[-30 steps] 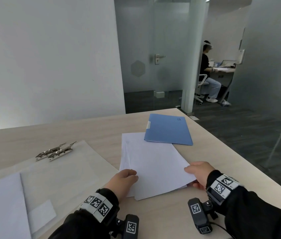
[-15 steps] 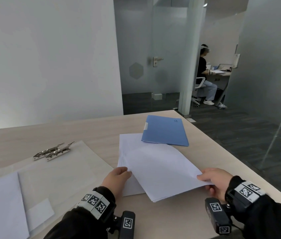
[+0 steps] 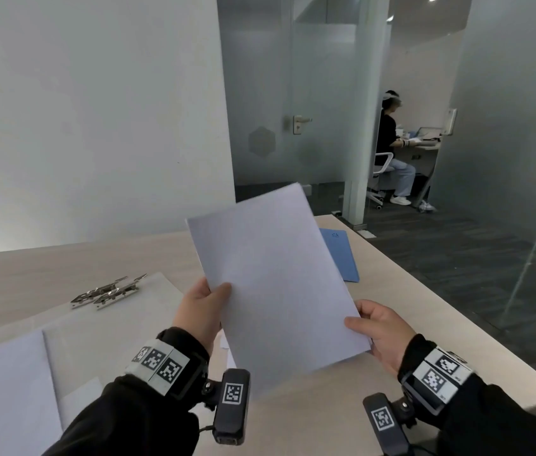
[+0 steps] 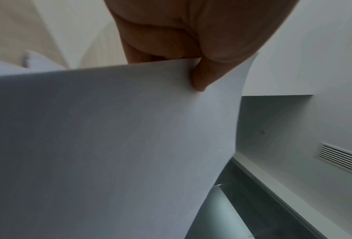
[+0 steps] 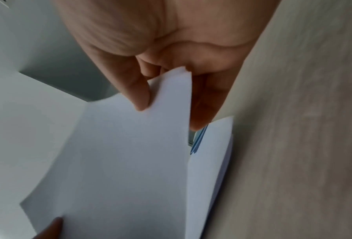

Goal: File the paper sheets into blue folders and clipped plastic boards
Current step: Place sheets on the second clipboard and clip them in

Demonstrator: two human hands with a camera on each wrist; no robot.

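Two hands: one batch of paper sheets [image 3: 276, 287] is held tilted above the tabletop [image 3: 62, 268].
Left grip: the left hand [image 3: 199, 312] is clenched on the batch's left edge, thumb on the face.
Right grip: the right hand [image 3: 381, 334] is pinched on the lower right corner, thumb on top, fingers beneath.
Blue folder [image 3: 342, 255]: seen closed on the tabletop behind the held batch, mostly hidden by it.
Clipped plastic boards [image 3: 102, 327]: laid at the left, metal clips [image 3: 108, 292] at the far edge; a white sheet [image 3: 3, 390] is seen lying on the near part.
Remaining stack [image 5: 209, 161]: more sheets are seen flat below the batch.
Progress: judged early; the held batch is not yet filed, and more paper is left.
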